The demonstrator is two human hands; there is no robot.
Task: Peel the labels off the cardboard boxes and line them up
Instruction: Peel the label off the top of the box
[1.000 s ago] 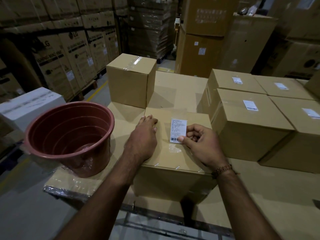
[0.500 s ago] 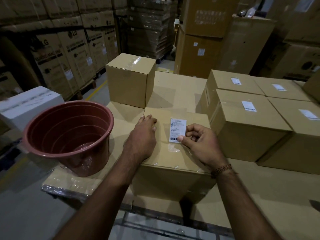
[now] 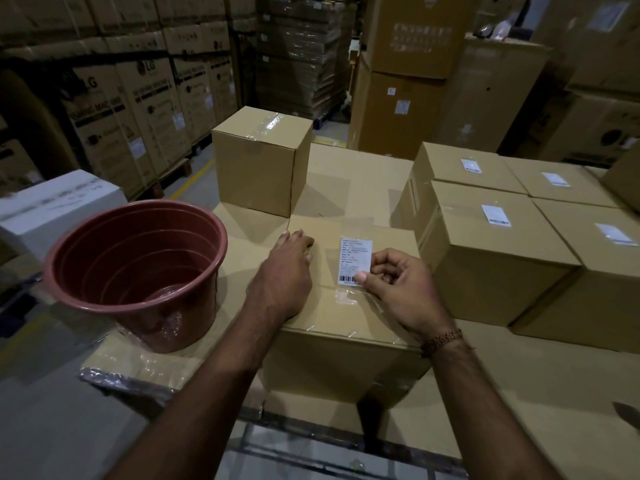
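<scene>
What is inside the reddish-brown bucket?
The bucket looks empty: ribbed inner walls and part of a bare, shiny floor show. The near rim covers the rest of the floor, so that part cannot be checked.

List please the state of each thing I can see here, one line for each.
Label: lower corner pinched by right hand, partly lifted.
Front box: closed, left hand resting on top.
Left hand: flat, fingers straight.
Right hand: fingers curled, pinching label.
Red bucket: upright, tilted slightly.
Tall box: taped shut, no label visible.
Boxes at right: closed, labels still on.
</scene>
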